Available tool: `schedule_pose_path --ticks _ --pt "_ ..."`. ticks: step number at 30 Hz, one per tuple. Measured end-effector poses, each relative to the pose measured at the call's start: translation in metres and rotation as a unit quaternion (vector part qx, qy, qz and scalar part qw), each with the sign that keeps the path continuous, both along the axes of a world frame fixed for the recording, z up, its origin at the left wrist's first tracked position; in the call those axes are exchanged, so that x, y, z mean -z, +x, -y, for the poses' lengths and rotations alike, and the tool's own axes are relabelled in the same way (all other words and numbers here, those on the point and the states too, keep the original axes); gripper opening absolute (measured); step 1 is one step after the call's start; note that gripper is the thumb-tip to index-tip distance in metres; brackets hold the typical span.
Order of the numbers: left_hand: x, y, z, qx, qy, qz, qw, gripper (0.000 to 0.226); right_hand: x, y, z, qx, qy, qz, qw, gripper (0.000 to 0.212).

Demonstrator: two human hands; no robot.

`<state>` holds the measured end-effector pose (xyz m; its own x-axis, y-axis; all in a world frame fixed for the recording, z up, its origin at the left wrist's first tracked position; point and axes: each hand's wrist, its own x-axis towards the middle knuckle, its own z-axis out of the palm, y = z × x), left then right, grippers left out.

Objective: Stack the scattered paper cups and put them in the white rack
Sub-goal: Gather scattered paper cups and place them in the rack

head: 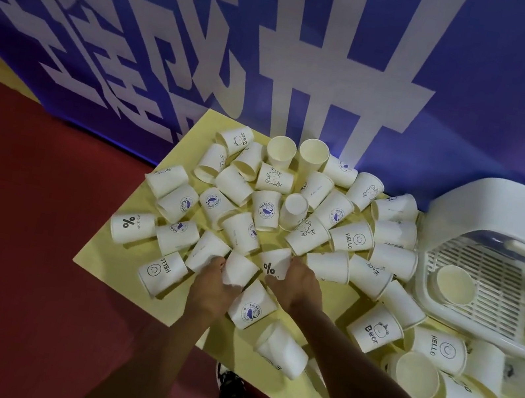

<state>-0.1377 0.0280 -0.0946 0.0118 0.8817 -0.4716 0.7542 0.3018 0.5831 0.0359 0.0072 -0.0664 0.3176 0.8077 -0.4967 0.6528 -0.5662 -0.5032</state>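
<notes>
Dozens of paper cups [265, 213] are lying scattered over the yellow desk [95, 257] in front of me, most on their sides, a few standing upright near the blue banner [479, 96] behind. I am gripping one plain cup [240, 269] with my left hand [214, 282], fingers wrapped round its wall near the mouth, and my right hand [300, 285] is closing round a cup printed with a percent sign [273, 263]; the two cups are sitting just beside each other, not yet nested as far as I can tell. These cups are looking light and thin-walled, so I am judging that a firm squeeze would dent them, and that the rolled rim or the stiffer base is the safer place to hold while sliding one into another. Being tapered, they should nest easily, though a tall stack may lean. To my right the white rack [453, 210] is standing at the desk's edge, touching the nearest cups, and inside it, on the slatted tray, one cup or a short stack [455, 285] is already sitting mouth up; I cannot tell how many are in it. Nearly everything is waiting to be gathered.
</notes>
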Motion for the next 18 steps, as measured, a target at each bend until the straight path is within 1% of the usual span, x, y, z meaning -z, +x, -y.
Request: schedule_pose_path --ticks 3,5,12,18 --pt "-0.006 0.003 -0.002 -0.004 0.003 0.006 1.0 0.061 -0.007 0.011 0.003 0.0 0.022 -0.008 1.0 0.061" --pt "-0.011 0.007 -0.004 -0.011 0.003 0.024 1.0 0.059 -0.013 0.02 0.006 0.001 0.031 -0.007 1.0 0.059" --pt "-0.033 0.028 -0.004 -0.003 0.017 0.069 0.997 0.061 -0.035 0.056 0.018 0.005 0.049 -0.044 0.998 0.065" --pt "-0.05 0.07 0.003 0.027 0.072 0.102 0.992 0.06 -0.054 0.105 0.047 0.053 0.089 -0.042 0.994 0.071"
